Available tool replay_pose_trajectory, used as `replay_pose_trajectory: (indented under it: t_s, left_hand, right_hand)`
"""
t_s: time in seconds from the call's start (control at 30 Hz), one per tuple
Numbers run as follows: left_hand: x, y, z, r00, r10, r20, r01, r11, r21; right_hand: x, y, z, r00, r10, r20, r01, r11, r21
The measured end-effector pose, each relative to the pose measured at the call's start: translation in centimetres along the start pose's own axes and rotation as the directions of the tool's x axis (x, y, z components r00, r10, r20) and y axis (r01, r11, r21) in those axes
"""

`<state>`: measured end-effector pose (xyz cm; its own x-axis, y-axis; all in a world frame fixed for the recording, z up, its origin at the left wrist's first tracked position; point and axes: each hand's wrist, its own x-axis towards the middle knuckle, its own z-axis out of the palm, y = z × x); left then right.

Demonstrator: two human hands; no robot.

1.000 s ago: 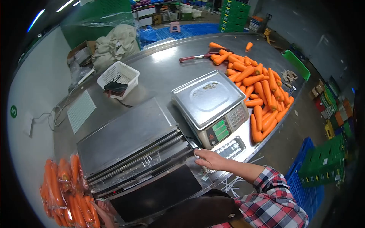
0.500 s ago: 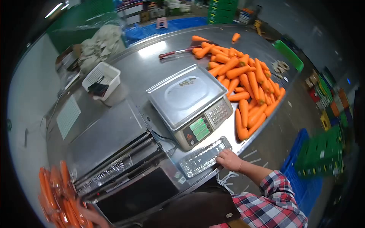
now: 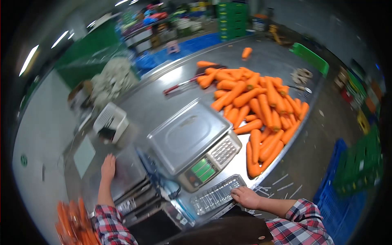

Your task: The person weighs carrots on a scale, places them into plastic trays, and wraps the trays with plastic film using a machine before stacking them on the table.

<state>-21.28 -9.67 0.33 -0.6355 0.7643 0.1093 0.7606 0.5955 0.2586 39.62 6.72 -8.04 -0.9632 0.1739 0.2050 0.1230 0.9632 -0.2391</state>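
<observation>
I see the right hand (image 3: 245,197) with its fingers bent over the right end of the long transparent ribbed plastic tray (image 3: 214,199) and gripping it. The tray lies at the front edge of the steel table (image 3: 163,98), just before the grey weighing scale (image 3: 192,136). The left hand (image 3: 108,166) lies open and flat on the steel wrapping machine (image 3: 126,179), and right of the scale is the heap of orange carrots (image 3: 257,106).

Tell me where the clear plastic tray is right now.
In the head view, the clear plastic tray lies at the near edge of the steel table, right in front of the scale, the right hand touching its right end.
</observation>
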Motion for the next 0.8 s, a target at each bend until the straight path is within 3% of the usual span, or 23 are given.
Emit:
replay_pose_trajectory:
  t_s: [0.03,0.17,0.27,0.4,0.5,0.6,0.7,0.77,0.8]
  left_hand:
    - [0.4,0.4,0.9,1.0,-0.021,-0.022,0.022,0.997,0.069]
    - [2.3,2.0,1.0,0.972,-0.228,0.054,0.213,0.956,0.203]
    - [1.9,0.8,1.1,0.991,-0.127,0.033,0.122,0.986,0.111]
    - [1.5,0.6,1.0,0.989,-0.121,0.084,0.122,0.992,-0.005]
    - [2.1,-3.6,2.8,0.998,-0.054,0.042,0.063,0.968,-0.244]
    - [-0.3,3.8,-0.5,0.994,-0.086,-0.074,0.05,0.916,-0.399]
    - [-4.2,16.6,-4.1,0.972,0.075,-0.225,-0.17,0.879,-0.445]
    - [-6.1,22.8,-4.2,0.852,0.416,-0.317,-0.494,0.84,-0.226]
    - [-6.9,26.2,-4.0,0.833,0.489,-0.259,-0.535,0.831,-0.153]
  right_hand:
    - [-0.1,-0.5,0.0,0.995,0.06,0.08,-0.062,0.998,0.014]
    - [-0.3,-0.2,0.4,0.999,0.03,0.027,-0.031,0.999,0.031]
    - [-0.2,0.4,0.7,0.999,-0.041,0.03,0.04,0.999,0.036]
    - [0.3,0.8,-0.1,0.989,-0.147,0.032,0.145,0.987,0.072]
    - [0.3,1.9,-2.2,0.992,-0.082,-0.098,0.1,0.977,0.186]
    - [2.5,3.0,-6.0,0.94,0.036,-0.338,0.029,0.982,0.185]
    - [8.2,5.1,-8.1,0.863,0.067,-0.5,-0.015,0.994,0.107]
    - [12.7,7.2,-7.0,0.813,0.049,-0.581,0.019,0.994,0.111]
    - [14.9,8.5,-5.8,0.834,0.049,-0.549,0.016,0.994,0.112]
